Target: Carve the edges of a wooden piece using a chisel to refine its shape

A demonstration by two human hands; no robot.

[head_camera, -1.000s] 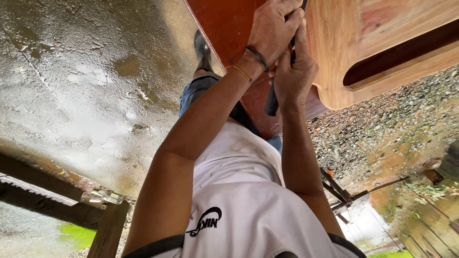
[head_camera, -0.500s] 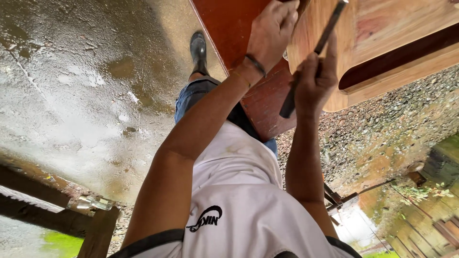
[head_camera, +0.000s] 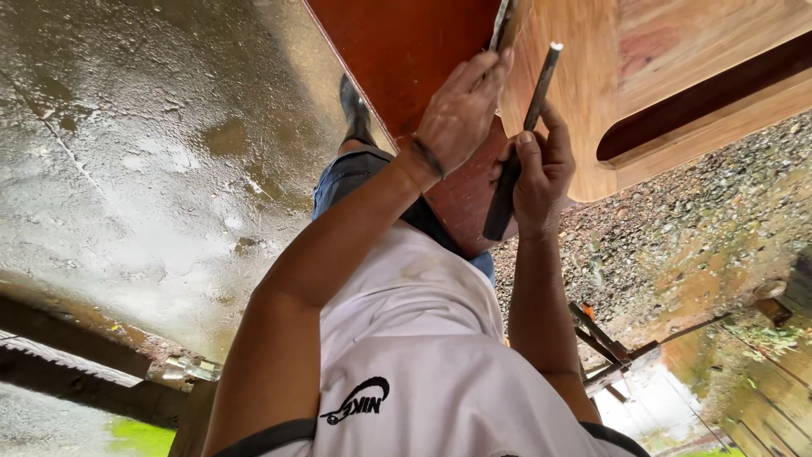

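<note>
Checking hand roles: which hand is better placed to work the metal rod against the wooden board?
Right hand: its fingers grip the rod beside the board; the left hand rests on the board's edge.

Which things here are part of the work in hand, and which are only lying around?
In the work:
- left hand, pressed on the wooden furniture piece
- right hand, with its grip around a dark metal rod

Lying about:
- wooden beams at lower left
- wooden frame on the gravel
- wet concrete floor
</note>
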